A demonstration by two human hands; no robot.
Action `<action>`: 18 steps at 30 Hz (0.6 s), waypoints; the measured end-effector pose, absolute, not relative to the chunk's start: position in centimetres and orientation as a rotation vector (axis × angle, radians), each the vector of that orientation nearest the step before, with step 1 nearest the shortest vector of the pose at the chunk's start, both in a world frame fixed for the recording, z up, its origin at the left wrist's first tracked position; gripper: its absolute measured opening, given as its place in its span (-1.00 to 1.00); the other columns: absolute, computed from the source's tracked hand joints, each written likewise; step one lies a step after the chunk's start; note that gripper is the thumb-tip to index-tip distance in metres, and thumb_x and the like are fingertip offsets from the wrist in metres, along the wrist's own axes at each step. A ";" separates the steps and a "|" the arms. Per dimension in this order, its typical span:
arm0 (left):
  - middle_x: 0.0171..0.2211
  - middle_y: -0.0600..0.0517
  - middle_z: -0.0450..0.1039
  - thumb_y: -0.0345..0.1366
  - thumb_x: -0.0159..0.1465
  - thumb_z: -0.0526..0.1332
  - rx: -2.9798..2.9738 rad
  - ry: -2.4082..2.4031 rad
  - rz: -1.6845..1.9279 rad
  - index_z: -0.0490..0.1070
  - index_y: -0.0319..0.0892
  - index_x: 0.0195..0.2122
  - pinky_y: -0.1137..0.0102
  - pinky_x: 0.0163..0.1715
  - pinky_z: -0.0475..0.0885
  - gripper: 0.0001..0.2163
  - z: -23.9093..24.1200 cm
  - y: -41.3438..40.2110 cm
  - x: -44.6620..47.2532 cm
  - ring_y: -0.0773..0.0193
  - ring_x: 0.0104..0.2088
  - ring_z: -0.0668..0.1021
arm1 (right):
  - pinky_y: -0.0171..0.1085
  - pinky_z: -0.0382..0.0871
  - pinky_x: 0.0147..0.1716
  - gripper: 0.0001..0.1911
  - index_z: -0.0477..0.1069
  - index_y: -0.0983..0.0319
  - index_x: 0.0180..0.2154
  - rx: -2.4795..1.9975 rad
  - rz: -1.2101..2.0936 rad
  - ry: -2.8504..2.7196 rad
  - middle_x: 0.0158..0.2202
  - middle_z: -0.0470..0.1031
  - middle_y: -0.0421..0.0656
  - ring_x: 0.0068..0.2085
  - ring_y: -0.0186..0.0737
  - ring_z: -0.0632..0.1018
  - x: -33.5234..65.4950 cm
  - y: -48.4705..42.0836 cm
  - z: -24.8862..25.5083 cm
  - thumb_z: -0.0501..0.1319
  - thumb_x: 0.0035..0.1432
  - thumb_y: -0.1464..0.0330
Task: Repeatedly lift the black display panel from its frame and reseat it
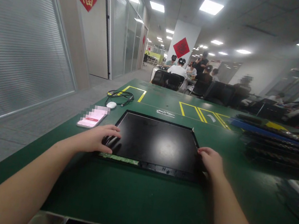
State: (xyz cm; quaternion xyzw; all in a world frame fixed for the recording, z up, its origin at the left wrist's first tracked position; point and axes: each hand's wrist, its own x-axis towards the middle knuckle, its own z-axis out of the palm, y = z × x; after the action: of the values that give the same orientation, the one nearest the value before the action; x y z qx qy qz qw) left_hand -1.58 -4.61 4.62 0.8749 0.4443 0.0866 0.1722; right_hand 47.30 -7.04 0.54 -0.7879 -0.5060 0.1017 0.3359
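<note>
A black LCD screen panel (159,139) lies flat on the green table, with a thin dark frame around it. Along its near edge runs a green circuit board strip (120,159), exposed at the left. Over the panel's left edge, my left hand (97,139) has its fingers spread and its thumb near the lower left corner. My right hand (212,160) is at the right edge, thumb and forefinger closed on the frame there. The rest of that hand's fingers are partly hidden.
Left of the panel lie a phone (92,117), a white mouse (111,105) and a coiled black cable (123,96). Stacked dark panels (270,148) fill the table's right side, blurred. Yellow tape (185,110) marks the table (136,200). People sit at tables beyond.
</note>
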 end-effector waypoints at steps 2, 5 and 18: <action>0.26 -0.05 0.31 -0.17 0.12 0.35 2.491 1.246 0.233 0.45 0.00 0.11 0.19 0.14 0.34 -0.51 4.7 -4.7 -1.7 -0.03 0.20 0.42 | -0.24 0.33 -0.30 -0.76 0.60 0.16 -0.38 -2.058 0.257 -1.322 -0.37 0.62 -0.16 -0.30 -0.15 0.55 47.3 -7.0 0.5 0.15 -0.02 0.34; 0.26 -0.05 0.32 -0.21 0.13 0.33 2.506 1.232 0.218 0.43 -0.01 0.14 0.21 0.14 0.34 -0.50 5.0 -4.9 -1.8 -0.02 0.20 0.42 | -0.25 0.32 -0.30 -0.76 0.61 0.16 -0.37 -2.059 0.247 -1.322 -0.38 0.61 -0.15 -0.32 -0.16 0.54 47.4 -7.0 0.3 0.16 -0.02 0.33; 0.22 -0.06 0.37 -0.26 0.11 0.36 2.569 1.202 0.245 0.45 -0.04 0.12 0.25 0.10 0.36 -0.50 5.4 -5.1 -1.3 0.02 0.16 0.46 | -0.25 0.31 -0.27 -0.76 0.60 0.15 -0.37 -2.074 0.272 -1.327 -0.35 0.63 -0.16 -0.26 -0.14 0.56 47.6 -6.8 0.2 0.14 -0.02 0.35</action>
State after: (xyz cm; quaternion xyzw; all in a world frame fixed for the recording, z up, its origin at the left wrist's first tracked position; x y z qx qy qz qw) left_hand -1.30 -5.12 5.36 0.8926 0.4176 0.0852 0.1468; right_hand 47.60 -6.85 0.22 -0.7914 -0.5064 0.1038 0.3262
